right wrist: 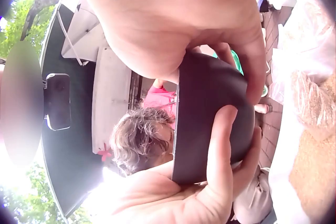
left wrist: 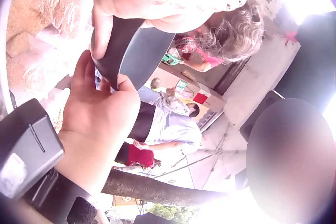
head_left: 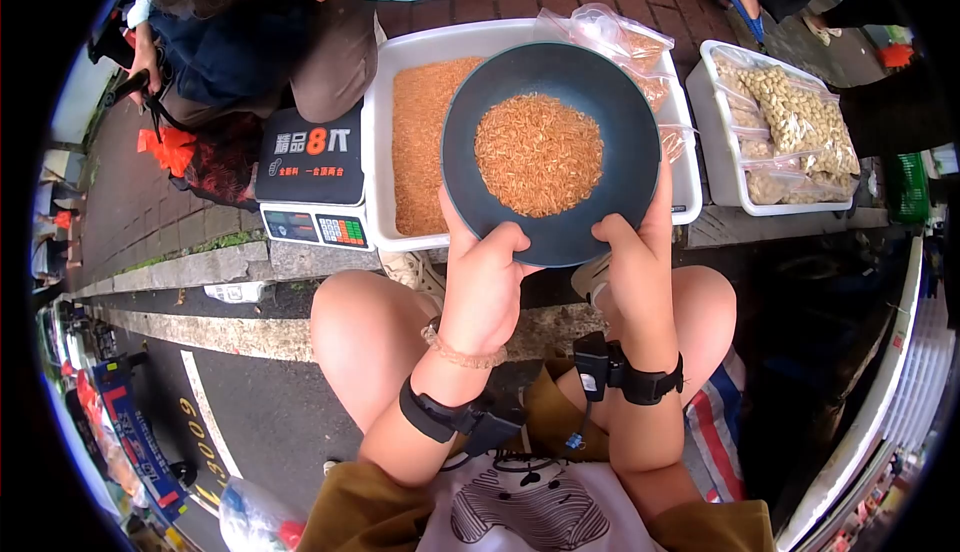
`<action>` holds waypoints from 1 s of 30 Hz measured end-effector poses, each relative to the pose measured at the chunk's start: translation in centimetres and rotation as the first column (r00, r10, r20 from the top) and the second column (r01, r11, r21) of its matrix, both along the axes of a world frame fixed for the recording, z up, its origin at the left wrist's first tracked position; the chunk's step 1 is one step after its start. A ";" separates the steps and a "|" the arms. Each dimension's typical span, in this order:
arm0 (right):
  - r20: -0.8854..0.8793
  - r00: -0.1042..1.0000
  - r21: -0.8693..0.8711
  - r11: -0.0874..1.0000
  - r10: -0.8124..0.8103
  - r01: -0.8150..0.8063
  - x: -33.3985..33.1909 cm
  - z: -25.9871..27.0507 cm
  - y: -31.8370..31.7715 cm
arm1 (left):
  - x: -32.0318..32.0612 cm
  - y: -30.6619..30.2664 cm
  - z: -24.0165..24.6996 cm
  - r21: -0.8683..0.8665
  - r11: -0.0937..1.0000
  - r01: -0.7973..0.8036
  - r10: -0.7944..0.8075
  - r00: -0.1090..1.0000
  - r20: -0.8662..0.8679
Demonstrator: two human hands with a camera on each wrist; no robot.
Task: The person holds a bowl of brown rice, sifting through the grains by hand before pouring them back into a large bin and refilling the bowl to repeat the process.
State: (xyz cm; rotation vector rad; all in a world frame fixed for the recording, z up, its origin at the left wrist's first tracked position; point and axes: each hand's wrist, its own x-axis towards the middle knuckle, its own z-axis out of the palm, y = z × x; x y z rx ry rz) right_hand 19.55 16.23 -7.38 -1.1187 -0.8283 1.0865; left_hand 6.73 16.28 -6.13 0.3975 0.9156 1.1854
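Both hands hold a dark blue-grey bowl (head_left: 560, 242) up in front of the lap. A mound of brown rice-like grains (head_left: 540, 154) lies in it. My left hand (head_left: 485, 282) grips the near left side, thumb over the rim and fingers curled beneath. On the near right side, my right hand (head_left: 637, 247) has its thumb on the rim and fingers round the outer wall. In the right wrist view, fingers of both hands wrap the dark outer side of the bowl (right wrist: 210, 92). Beyond the bowl stands a white tub (head_left: 420, 242) with similar grains (head_left: 425, 142) and filled clear bags (head_left: 640, 47).
Left of the tub sits a digital scale (head_left: 315, 167). At the right, a white bin (head_left: 725, 177) contains bags of pale pieces (head_left: 795, 117). Another person (head_left: 230, 52) is close behind the scale. A striped bag (head_left: 715, 442) lies beside the right knee.
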 end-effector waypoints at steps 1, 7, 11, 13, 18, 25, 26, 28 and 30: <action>-0.010 1.000 0.004 1.000 -0.012 0.013 -0.1 -0.1 0.0 | 0.0 0.0 -0.1 0.000 1.000 -0.003 0.003 1.000 -0.003; -0.042 0.998 -0.021 0.999 0.045 -0.046 0.0 0.6 -0.1 | 0.1 0.0 -0.3 0.001 1.000 -0.024 0.024 0.999 -0.042; 0.041 0.999 -0.022 0.999 0.031 -0.030 0.2 0.2 0.0 | 0.1 0.0 -0.3 -0.002 1.000 -0.025 0.025 0.998 -0.052; 0.077 0.997 0.011 1.000 -0.022 0.022 0.1 -0.1 0.1 | 0.2 0.0 -0.2 0.001 0.999 -0.033 0.033 0.998 -0.050; 0.013 1.000 -0.007 1.000 0.026 -0.026 0.2 0.5 0.0 | 0.3 0.0 -0.4 0.006 0.999 -0.044 0.044 0.998 -0.039; 0.046 0.999 0.020 1.000 -0.019 0.018 0.1 0.0 0.1 | 0.2 0.0 -0.6 -0.014 0.999 -0.050 0.049 0.998 -0.040; 0.048 0.999 0.017 1.000 -0.017 0.017 0.1 0.0 0.1 | 0.1 0.1 -0.8 -0.014 0.999 -0.036 0.035 0.999 -0.034; 0.035 0.999 0.021 0.999 0.040 -0.040 0.2 0.3 0.2 | 0.0 0.2 -0.8 -0.018 1.000 -0.021 0.021 0.999 -0.027; 0.037 0.999 0.020 0.999 0.039 -0.039 0.2 0.4 0.1 | 0.1 0.2 -0.5 -0.029 0.999 -0.036 0.037 0.999 0.011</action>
